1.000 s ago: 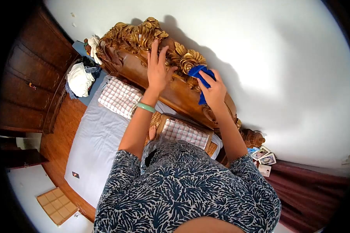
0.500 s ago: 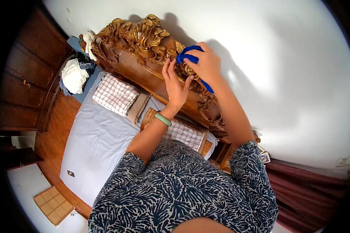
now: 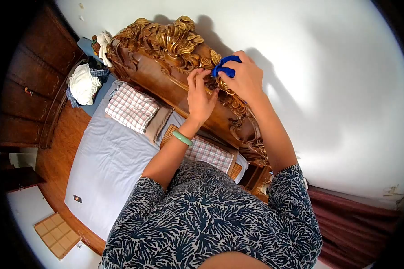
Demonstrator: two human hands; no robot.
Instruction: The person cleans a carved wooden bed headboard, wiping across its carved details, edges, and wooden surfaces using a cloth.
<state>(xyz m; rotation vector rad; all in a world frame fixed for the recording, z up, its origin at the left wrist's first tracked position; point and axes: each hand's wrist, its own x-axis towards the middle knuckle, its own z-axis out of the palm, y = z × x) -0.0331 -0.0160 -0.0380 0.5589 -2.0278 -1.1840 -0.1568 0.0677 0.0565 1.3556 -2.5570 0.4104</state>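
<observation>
Grasping a crumpled bright-blue cloth (image 3: 224,67), the right hand (image 3: 248,80) holds it at the gold-painted floral carving (image 3: 214,58) atop a brown wooden headboard (image 3: 157,80), between twelve and one o'clock from the view's centre. At twelve o'clock, the left hand (image 3: 201,104), wearing a smooth pale-green bangle (image 3: 182,138), is unclenched, its fingers loosely bent beside the cloth; whether its fingertips touch the carving, I cannot tell.
</observation>
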